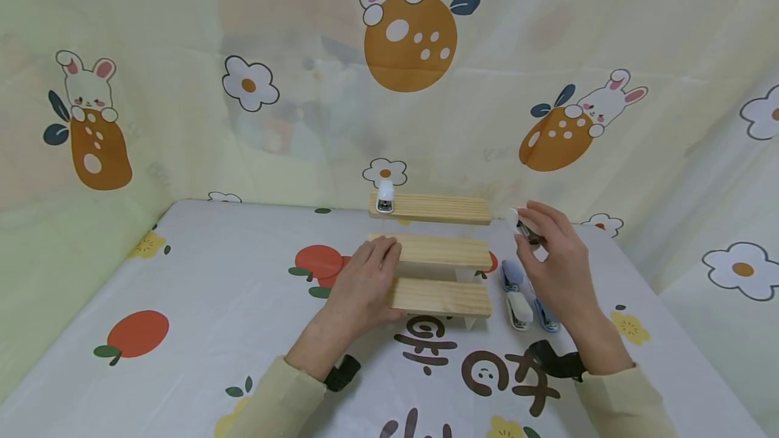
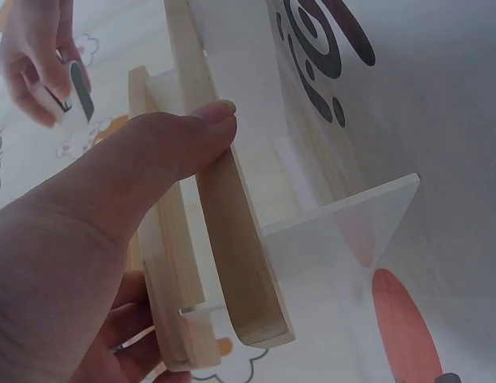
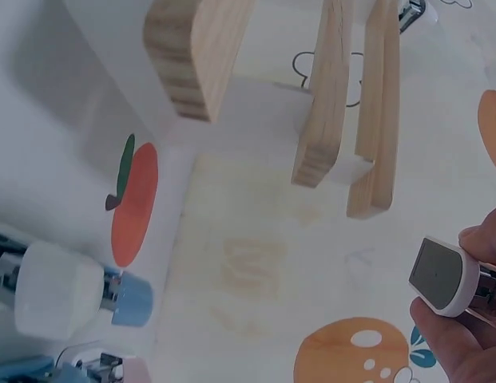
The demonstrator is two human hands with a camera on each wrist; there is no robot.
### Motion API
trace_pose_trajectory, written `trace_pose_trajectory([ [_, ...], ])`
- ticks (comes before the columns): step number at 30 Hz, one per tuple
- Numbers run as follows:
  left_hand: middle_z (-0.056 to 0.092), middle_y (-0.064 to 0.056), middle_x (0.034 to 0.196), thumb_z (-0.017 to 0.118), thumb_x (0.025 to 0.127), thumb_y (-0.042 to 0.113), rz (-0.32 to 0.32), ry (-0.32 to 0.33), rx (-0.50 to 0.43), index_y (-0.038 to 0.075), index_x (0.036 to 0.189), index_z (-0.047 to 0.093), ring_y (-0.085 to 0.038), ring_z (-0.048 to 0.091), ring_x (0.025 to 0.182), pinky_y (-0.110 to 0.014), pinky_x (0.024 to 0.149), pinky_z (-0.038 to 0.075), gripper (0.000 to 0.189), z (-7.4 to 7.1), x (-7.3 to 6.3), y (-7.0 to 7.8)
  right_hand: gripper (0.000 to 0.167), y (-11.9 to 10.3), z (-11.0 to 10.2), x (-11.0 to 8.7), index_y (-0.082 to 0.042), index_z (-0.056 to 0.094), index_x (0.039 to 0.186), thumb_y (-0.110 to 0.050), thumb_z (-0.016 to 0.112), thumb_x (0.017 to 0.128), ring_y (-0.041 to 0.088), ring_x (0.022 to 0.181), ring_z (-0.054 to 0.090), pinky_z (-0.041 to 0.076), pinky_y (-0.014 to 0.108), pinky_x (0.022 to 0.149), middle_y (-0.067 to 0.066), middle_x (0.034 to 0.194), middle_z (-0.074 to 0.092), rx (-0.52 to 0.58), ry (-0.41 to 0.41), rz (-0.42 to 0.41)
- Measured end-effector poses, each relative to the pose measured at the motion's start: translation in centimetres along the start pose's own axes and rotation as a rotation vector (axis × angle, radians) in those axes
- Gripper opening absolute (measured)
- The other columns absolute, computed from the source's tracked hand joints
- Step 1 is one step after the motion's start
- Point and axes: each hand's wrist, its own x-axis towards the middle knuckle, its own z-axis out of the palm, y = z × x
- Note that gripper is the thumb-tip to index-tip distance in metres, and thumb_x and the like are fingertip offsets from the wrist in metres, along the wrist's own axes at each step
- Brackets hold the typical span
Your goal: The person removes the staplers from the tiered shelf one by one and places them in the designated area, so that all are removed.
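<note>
A three-tier display rack point(image 1: 438, 297) with pale wooden planks and clear-white side panels stands on the table. My left hand point(image 1: 365, 279) grips its left end; the thumb lies against the lowest plank point(image 2: 224, 215) and the fingers curl at the plank behind. To the right of the rack, my right hand point(image 1: 562, 262) pinches a small white stapler point(image 3: 444, 275) with a dark grey base between thumb and fingers, off the table. Another white stapler point(image 1: 385, 197) stands at the left of the top plank point(image 1: 441, 208).
Beside the rack's right end lie several more small staplers: a blue one point(image 1: 512, 274), a white one point(image 1: 519, 309) and another blue one point(image 1: 548, 318). A printed cloth point(image 1: 201, 303) covers the table, and a patterned curtain point(image 1: 304, 140) hangs right behind the rack.
</note>
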Motion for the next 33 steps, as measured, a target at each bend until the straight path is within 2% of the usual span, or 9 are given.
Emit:
trace_pose_trajectory([
  [10, 0.051, -0.009, 0.143, 0.092, 0.058, 0.052, -0.002, 0.001, 0.004, 0.002, 0.141, 0.047, -0.024, 0.046, 0.135, -0.033, 0.117, 0.039, 0.107, 0.0, 0.0, 0.0, 0.047, 1.0, -1.4, -1.0, 0.002, 0.062, 0.126, 0.014, 0.07, 0.081, 0.037, 0.104, 0.063, 0.031, -0.008, 0.087, 0.021, 0.135, 0.056, -0.03, 0.038, 0.017],
  [23, 0.051, -0.009, 0.143, 0.093, 0.057, 0.051, -0.004, -0.006, 0.002, 0.002, 0.141, 0.047, -0.024, 0.046, 0.135, -0.033, 0.117, 0.039, 0.108, -0.1, 0.0, 0.0, 0.045, 2.8, -2.9, -2.8, 0.005, 0.062, 0.123, 0.014, 0.07, 0.079, 0.036, 0.101, 0.062, 0.031, -0.008, 0.086, 0.023, 0.132, 0.057, -0.059, 0.057, 0.039],
  [33, 0.05, -0.009, 0.144, 0.093, 0.057, 0.05, -0.011, -0.009, -0.016, 0.002, 0.141, 0.046, -0.025, 0.045, 0.136, -0.034, 0.118, 0.038, 0.108, -0.1, 0.0, 0.0, 0.046, 4.1, -3.7, -4.2, 0.001, 0.063, 0.126, 0.01, 0.071, 0.081, 0.038, 0.101, 0.063, 0.029, -0.01, 0.083, 0.02, 0.135, 0.057, -0.081, 0.056, 0.129],
])
